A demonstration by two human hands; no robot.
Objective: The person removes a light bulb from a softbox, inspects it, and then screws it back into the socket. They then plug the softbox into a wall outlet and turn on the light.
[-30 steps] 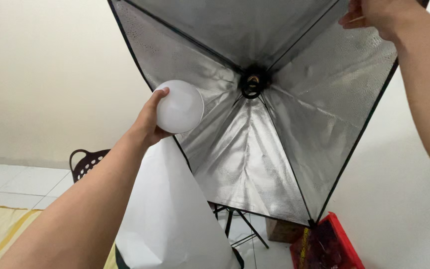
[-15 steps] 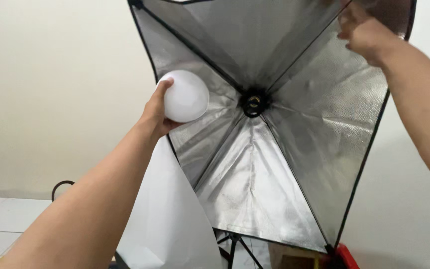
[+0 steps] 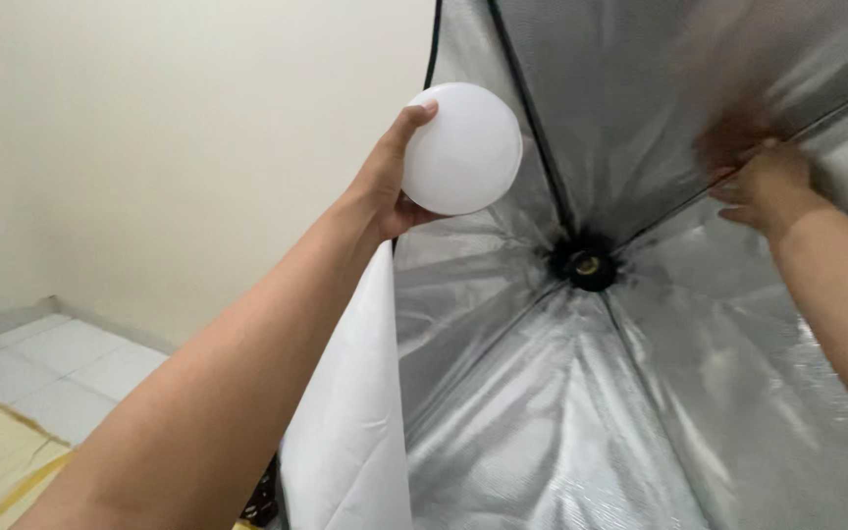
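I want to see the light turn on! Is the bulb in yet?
Not yet. Done: the silver light tent is opened out. In hand: the left hand holds the round white bulb up near it, and the right hand presses on the tent's inside. Left: the black socket in the middle is empty.

Softbox (image 3: 561, 412) lining: crinkled silver foil fabric, shiny. White diffuser cloth (image 3: 345, 432) hanging left of the softbox: matt, smooth. Bulb (image 3: 463, 147) near its left edge: frosted white, matt. Socket (image 3: 586, 263) at softbox centre: black, brassy inside.
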